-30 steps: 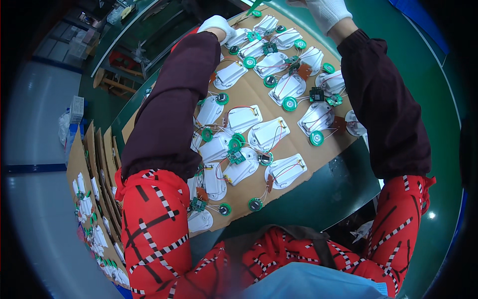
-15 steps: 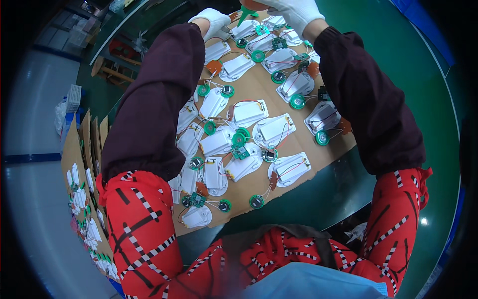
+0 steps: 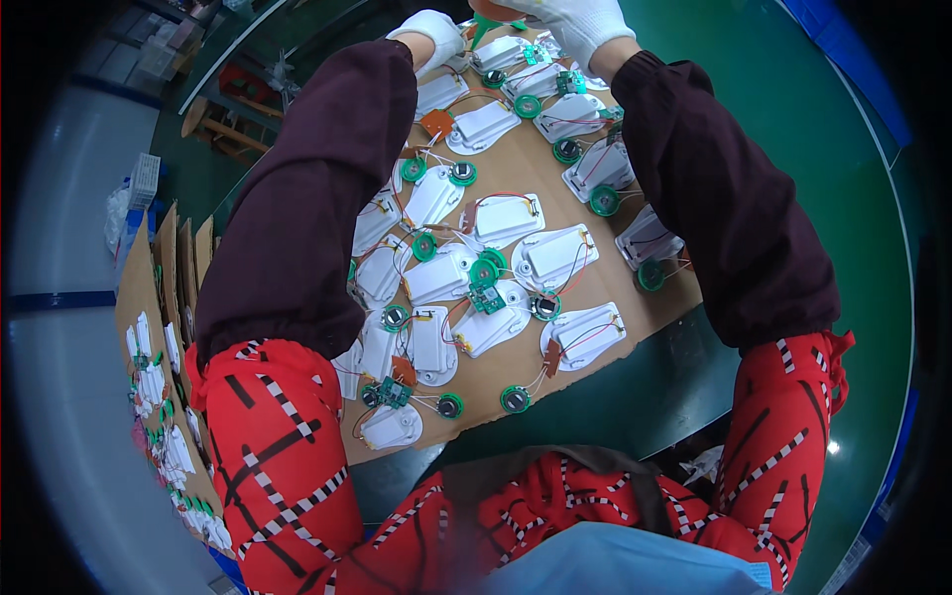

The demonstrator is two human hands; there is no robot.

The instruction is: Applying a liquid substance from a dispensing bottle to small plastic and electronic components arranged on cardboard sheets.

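My left hand, in a white glove, is at the far left corner of a cardboard sheet, by the white housings; its fingers are hidden. At the top edge, my white-gloved right hand is closed beside a pointed green piece and a tan-orange shape, both cut off by the picture's edge, so I cannot make out what it grips. Below lie several white plastic housings with thin red wires, round green-rimmed speakers and green circuit boards.
The cardboard lies on a dark green table. More cardboard sheets with similar parts stand at the left. A wooden stool is at the far left, with a white basket nearer. A blue face mask shows at the bottom.
My hands have come slightly closer together, the left moving right and the right moving left. The cardboard and its parts appear shifted a little to the right in the picture.
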